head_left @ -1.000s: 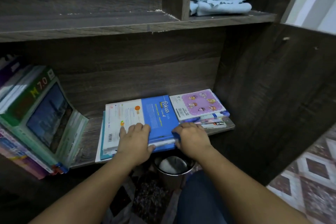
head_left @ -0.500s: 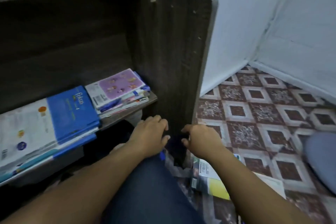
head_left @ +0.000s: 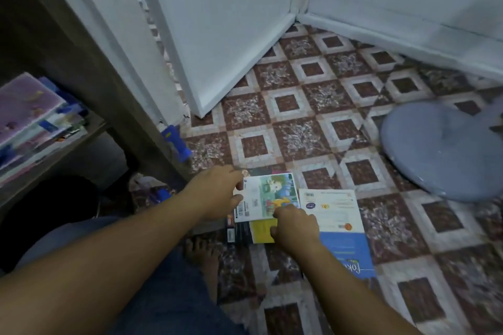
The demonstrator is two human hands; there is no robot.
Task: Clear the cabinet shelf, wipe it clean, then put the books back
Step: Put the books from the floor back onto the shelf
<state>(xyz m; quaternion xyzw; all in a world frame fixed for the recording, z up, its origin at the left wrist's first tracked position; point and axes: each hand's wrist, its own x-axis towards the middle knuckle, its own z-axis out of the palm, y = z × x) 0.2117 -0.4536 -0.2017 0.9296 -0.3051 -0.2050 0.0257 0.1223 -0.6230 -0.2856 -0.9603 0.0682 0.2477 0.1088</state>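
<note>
- Blue-and-white book (head_left: 345,247) on the floor (head_left: 313,130): white script title, seen upside down, partly hidden; legible letters "Fok".
- Illustrated book (head_left: 275,193): barcode labels at its left edge; digits illegible.

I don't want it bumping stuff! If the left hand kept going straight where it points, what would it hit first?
The cartoon-cover book: the left hand pinches its edge right now. Past the book there seem to be only patterned floor tiles, though depth is hard to judge.
</note>
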